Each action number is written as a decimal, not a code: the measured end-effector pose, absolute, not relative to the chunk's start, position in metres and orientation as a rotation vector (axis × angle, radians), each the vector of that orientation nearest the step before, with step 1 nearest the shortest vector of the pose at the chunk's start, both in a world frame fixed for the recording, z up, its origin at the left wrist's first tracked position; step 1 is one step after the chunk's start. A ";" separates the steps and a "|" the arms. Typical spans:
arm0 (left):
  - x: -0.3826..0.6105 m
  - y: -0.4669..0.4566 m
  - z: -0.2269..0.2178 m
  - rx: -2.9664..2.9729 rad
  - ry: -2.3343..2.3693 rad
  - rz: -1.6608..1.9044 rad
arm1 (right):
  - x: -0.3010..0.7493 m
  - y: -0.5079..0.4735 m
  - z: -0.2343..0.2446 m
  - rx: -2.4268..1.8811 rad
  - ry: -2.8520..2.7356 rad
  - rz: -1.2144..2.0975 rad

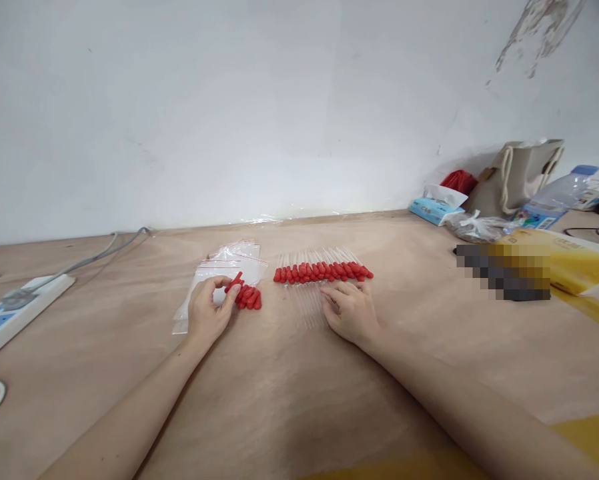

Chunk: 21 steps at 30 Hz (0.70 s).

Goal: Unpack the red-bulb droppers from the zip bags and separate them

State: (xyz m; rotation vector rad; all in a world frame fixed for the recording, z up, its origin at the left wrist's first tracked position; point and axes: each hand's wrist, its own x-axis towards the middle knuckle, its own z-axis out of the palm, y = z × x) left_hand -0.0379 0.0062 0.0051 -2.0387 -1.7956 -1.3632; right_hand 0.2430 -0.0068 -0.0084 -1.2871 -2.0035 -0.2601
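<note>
My left hand (209, 312) pinches a small red rubber bulb (238, 277) between thumb and fingers. Just beside and below it lies a small pile of similar red bulbs (249, 297). Clear zip bags (252, 267) with red seal lines lie flat behind and partly under my left hand. In the middle, a row of droppers (322, 271) is laid side by side, red bulbs toward me and clear tubes pointing away. Nearer to me are several loose clear thin tubes (304, 307). My right hand (352, 312) rests over their right end, fingers curled; what its fingertips hold is hidden.
A power strip (29, 313) with a grey cable lies at the left. On the right are a tissue pack (435, 208), a canvas bag (522, 173), a plastic bottle (554, 197), a knotted clear bag (479, 227) and a yellow package (574, 260). A white wall (229, 120) bounds the table behind.
</note>
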 end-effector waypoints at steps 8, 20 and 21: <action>-0.036 0.004 0.010 -2.126 -1.709 -1.264 | 0.244 -0.010 -0.006 -1.233 -2.082 -0.199; -0.006 0.016 0.046 -2.262 -1.591 -0.825 | 0.253 0.001 -0.006 -1.410 -1.703 0.121; 0.000 0.022 0.049 -2.321 -1.605 -0.751 | 0.254 0.003 -0.007 -1.409 -1.687 0.157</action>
